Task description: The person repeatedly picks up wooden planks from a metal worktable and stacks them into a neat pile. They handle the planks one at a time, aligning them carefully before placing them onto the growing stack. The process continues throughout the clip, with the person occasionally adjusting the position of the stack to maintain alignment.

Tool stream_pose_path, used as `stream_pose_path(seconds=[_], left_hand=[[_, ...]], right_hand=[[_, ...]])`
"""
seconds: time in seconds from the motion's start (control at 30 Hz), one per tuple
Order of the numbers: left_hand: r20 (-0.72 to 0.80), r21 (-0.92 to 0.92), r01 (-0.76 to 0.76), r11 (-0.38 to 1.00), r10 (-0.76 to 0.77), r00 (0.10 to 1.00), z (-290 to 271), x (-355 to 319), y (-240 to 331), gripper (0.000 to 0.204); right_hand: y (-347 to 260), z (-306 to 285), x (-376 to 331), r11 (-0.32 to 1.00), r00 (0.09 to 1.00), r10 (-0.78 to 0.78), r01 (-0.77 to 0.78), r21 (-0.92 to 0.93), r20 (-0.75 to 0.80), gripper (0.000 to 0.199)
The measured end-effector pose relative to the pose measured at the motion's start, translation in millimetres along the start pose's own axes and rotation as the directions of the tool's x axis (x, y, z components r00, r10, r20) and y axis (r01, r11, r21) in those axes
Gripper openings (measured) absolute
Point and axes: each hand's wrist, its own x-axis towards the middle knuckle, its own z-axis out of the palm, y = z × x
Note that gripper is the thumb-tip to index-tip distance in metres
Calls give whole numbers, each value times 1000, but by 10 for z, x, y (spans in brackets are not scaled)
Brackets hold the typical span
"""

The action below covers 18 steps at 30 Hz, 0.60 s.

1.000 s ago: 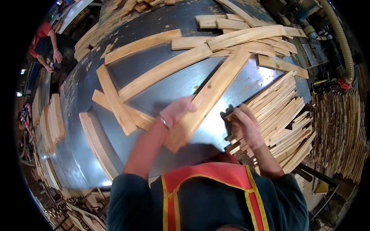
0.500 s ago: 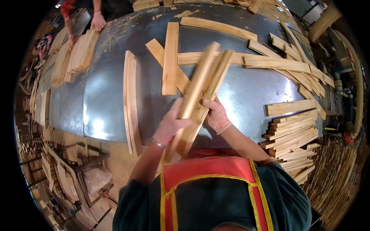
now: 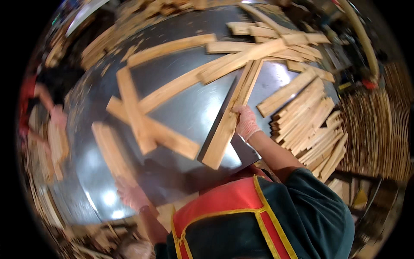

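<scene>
My right hand [image 3: 246,122], in a pale glove, is closed on the right edge of a long wooden board [image 3: 226,138]. That board slants over the metal table, with a line running along its upper part. Further left, my gloved left hand [image 3: 130,195] is closed at the near end of another wooden board [image 3: 111,149], slightly blurred. Whether other strips lie beneath that board cannot be made out. Between the hands, two boards cross: one steep board [image 3: 133,108] on top of a slanted board [image 3: 177,140].
More loose boards [image 3: 246,58] overlap at the far side and right of the metal table [image 3: 172,181]. A pile of strips [image 3: 304,116] stands on the right, beside tall stacked slats [image 3: 366,129]. At the far left, a co-worker's gloved hand [image 3: 58,116] is by upright boards.
My hands have parted: the left moved left with one board to the strips there, the right kept the other. The view has turned, shifting the table and co-worker in the picture.
</scene>
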Motion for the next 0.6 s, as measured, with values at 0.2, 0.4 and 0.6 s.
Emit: stream_pose_path(seconds=[0.2,0.4,0.6], left_hand=[[-212,-573,-780,249,875,435,-1172,-816,2494,84],[195,-527,-801,285,958,212,-1126,-1434,4807,71],[193,-522,-804,283,958,212,-1013,-1474,5283,60]], right_hand=[[-1073,-1243,1118,216,935,-337,189,-958,109,32],[-1775,-1088,544,854,998,25,13,-521,65,40],[-2834,-2144,1763,-739,761,-40,414,-532,647,56]])
